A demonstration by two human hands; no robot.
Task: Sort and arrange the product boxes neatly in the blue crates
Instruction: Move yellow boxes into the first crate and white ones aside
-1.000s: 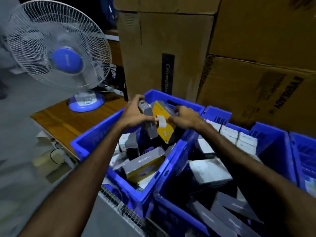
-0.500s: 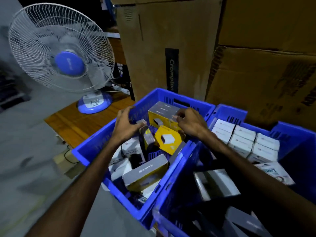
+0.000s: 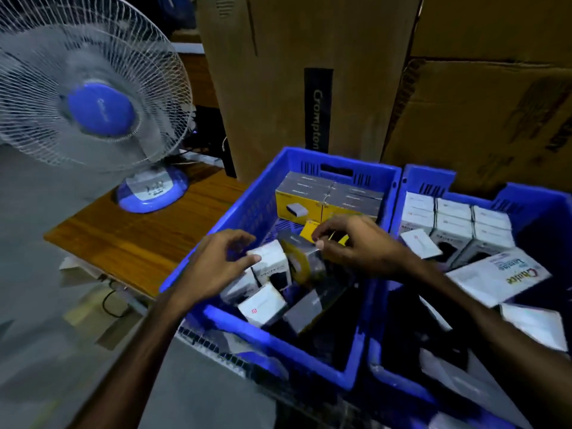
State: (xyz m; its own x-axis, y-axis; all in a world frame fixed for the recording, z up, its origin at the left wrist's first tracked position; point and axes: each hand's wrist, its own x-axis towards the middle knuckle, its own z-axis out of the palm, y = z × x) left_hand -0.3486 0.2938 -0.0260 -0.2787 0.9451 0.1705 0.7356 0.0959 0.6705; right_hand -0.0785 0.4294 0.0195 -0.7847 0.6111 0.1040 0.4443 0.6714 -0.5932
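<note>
Two blue crates stood side by side in the lower half of the frame. In the left crate [image 3: 312, 159], two yellow-and-grey boxes [image 3: 328, 196] sat neatly against the far wall, with loose boxes jumbled below. The left hand [image 3: 216, 267] had its thumb and curled fingers on a white box [image 3: 269, 258] at mid-frame. The right hand [image 3: 356, 246] hovered over a grey-and-yellow box [image 3: 305, 261], fingers curled; whether they gripped it I could not tell. The right crate [image 3: 430, 181] held six white boxes [image 3: 455, 221] in rows. One fan [image 3: 89, 109] stood upper left.
</note>
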